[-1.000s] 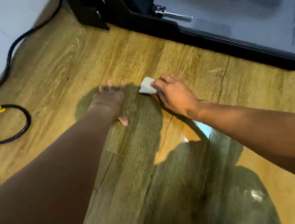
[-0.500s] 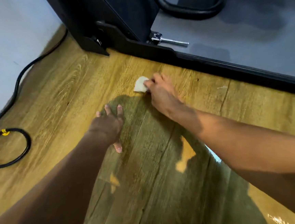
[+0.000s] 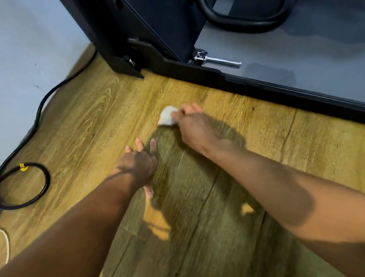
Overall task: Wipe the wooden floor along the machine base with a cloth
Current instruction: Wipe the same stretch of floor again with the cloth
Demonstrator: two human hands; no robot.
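A small white cloth is pressed on the wooden floor, pinched in the fingers of my right hand. It lies a short way in front of the black machine base, which runs diagonally from upper left to right. My left hand rests flat on the floor with fingers spread, just below and left of the cloth, holding nothing.
A black cable runs along the grey wall at left and coils on the floor with a yellow tie. A metal latch pin sits on the machine's grey deck. A black upright column stands at the base's left end.
The view has tilted up, showing more of the machine. My right hand has pushed the cloth forward, ahead of my left hand and toward the machine base. My left hand stays planted on the floor.
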